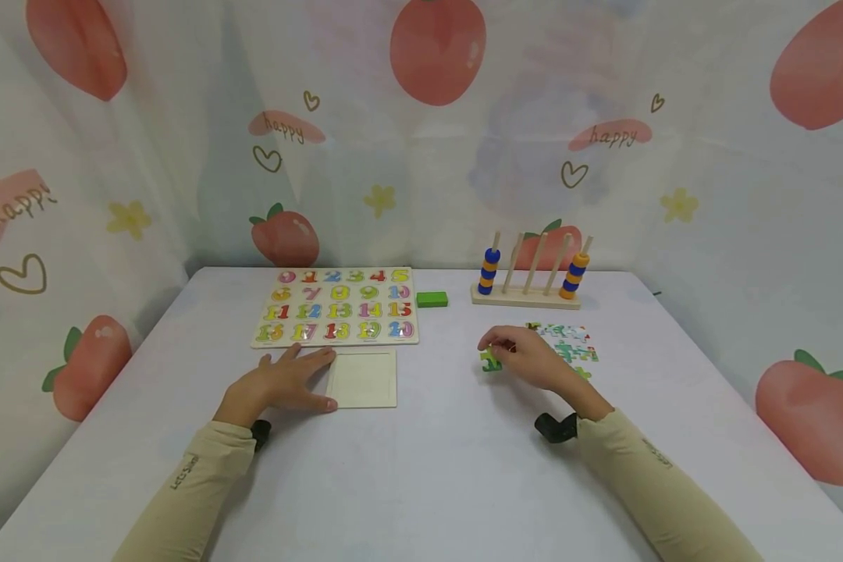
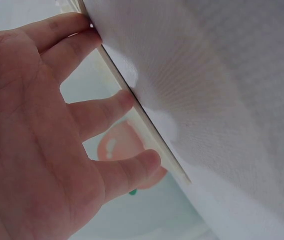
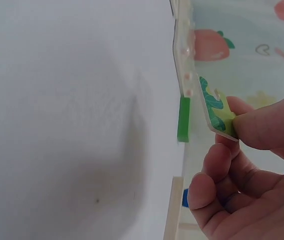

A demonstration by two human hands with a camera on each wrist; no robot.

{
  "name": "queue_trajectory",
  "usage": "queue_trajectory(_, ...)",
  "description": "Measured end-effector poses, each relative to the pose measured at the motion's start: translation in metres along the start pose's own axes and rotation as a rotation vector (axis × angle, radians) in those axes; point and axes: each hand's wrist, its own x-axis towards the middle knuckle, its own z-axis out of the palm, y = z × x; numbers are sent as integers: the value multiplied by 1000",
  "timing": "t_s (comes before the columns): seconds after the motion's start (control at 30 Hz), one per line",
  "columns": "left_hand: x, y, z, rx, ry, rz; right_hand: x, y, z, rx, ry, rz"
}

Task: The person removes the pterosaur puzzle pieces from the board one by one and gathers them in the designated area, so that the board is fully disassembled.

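Observation:
Between thumb and fingers, my right hand pinches a green jigsaw piece above the table. In the right wrist view that jigsaw piece shows a leafy green print and a pale edge. My left hand lies spread and palm down, its thumb and a fingertip at the left edge of a pale wooden puzzle frame. More jigsaw pieces lie in a loose group beyond and beside my right hand, which partly covers them.
A wooden number board with colourful digits lies just behind the frame. Beside it sits a green block. At the back right stands a wooden peg rack with blue and orange beads. The white table ends at a printed curtain.

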Motion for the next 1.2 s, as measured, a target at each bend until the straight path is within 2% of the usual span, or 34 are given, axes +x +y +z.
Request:
queue_trajectory(0.93,-1,3,-2,-4,-12,-12,-47,35,-53,-67,109,154)
queue_trajectory(1.2,-2,1,-3,-48,-25,7,-62,49,-74,-103,142,227)
